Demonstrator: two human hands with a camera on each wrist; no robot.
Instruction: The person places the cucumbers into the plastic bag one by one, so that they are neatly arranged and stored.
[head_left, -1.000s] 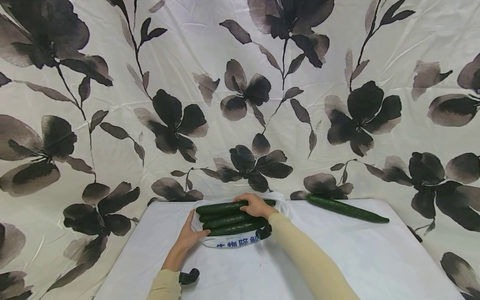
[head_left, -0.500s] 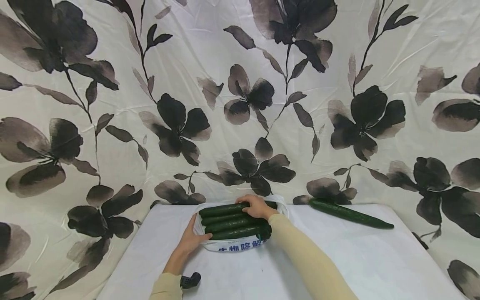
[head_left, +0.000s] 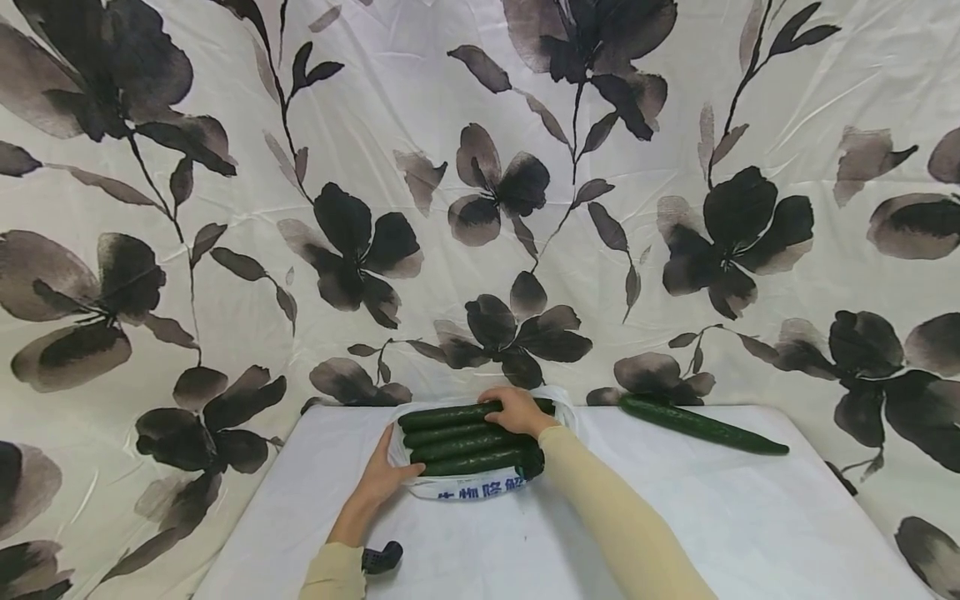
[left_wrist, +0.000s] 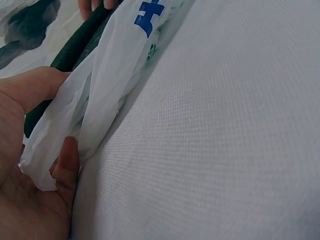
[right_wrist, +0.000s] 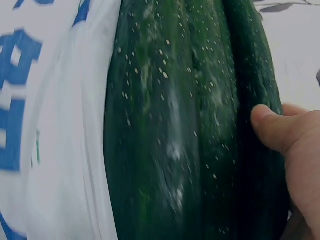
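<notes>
Several dark green cucumbers lie side by side in a white plastic bag with blue printing, near the back of the table. At the bag's left end, my left hand holds its edge. The left wrist view shows the thumb over the bag and a fingertip curled below it. My right hand reaches over the right end and grips the far cucumber. Its thumb lies on the near side of that cucumber; the other fingers are mostly hidden behind.
Another cucumber lies slantwise on the white-covered table, right of the bag. A small black device sits at the left wrist. Behind the table hangs a floral cloth.
The cucumbers in the bag have shifted slightly and now lie in more even rows. Both hands keep nearly the same places. The head view has moved a little.
</notes>
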